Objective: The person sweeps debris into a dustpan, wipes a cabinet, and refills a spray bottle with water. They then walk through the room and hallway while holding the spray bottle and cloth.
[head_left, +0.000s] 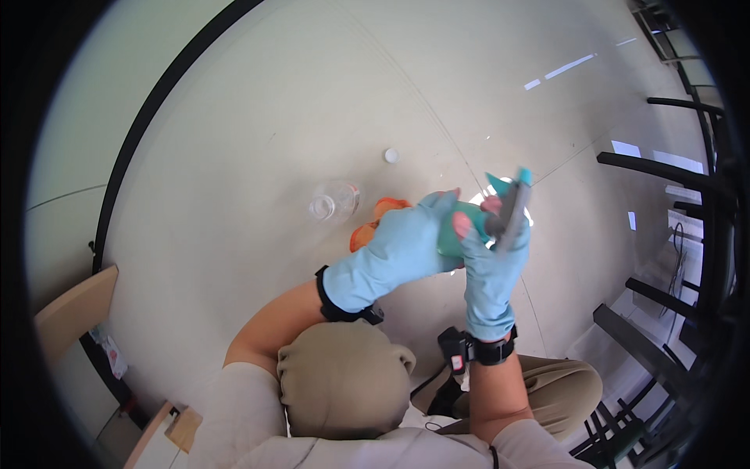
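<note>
A green spray bottle (451, 237) with a grey and teal trigger head (512, 209) is held in front of me, above the floor. My left hand (410, 242), in a light blue glove with bare fingertips, is wrapped round the bottle's body. Gloved the same way, my right hand (496, 273) grips it near the neck and head, which is a little blurred. Beside my left hand, orange rounded pieces (389, 208) lie on the floor, partly hidden by the glove. Left of them rests a clear plastic bottle (337, 201) without a cap. Beyond these lies a small white cap (391, 155).
The pale tiled floor (312, 102) spreads ahead. Dark metal furniture legs (656, 168) stand along the right side. A wooden chair part (78, 309) is at the lower left. My bent knees (344, 379) are close below my hands.
</note>
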Available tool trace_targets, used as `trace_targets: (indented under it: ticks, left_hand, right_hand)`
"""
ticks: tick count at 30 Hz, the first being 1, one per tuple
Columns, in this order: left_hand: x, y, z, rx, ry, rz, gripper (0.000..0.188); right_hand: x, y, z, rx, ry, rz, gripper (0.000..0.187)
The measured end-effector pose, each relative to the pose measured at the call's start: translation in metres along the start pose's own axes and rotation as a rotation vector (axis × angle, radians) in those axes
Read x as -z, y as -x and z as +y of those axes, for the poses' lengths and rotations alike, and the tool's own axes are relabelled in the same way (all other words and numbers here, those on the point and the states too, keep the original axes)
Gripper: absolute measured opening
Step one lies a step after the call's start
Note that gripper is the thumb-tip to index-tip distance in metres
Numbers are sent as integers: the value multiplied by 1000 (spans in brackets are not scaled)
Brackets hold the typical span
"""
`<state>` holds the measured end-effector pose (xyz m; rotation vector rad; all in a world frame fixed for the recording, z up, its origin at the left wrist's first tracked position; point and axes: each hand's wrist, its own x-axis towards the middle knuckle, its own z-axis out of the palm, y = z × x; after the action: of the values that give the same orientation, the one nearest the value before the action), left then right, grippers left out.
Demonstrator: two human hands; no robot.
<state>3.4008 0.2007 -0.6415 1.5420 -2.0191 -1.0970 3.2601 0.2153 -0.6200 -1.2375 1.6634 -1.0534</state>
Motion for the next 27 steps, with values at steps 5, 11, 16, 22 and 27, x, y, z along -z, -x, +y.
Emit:
trace_targets:
  ticks: [5, 11, 16, 22, 27]
  left_hand:
    - [-19, 32, 29, -47, -229, -30, 91]
    - [10, 75, 76, -55, -60, -180, 96]
    - [72, 119, 75, 309, 944, -314, 86]
    - [110, 192, 139, 877, 1865, -783, 91]
    - [149, 230, 201, 553, 1903, -702, 108]
  right_hand:
    - [10, 43, -22, -143, -231, 151, 53]
    - [56, 83, -57, -394, -218, 158, 39]
    - [89, 119, -105, -399, -427, 129, 44]
    - [121, 161, -195, -143, -545, -232, 47]
    - [143, 186, -282, -216, -434, -234, 55]
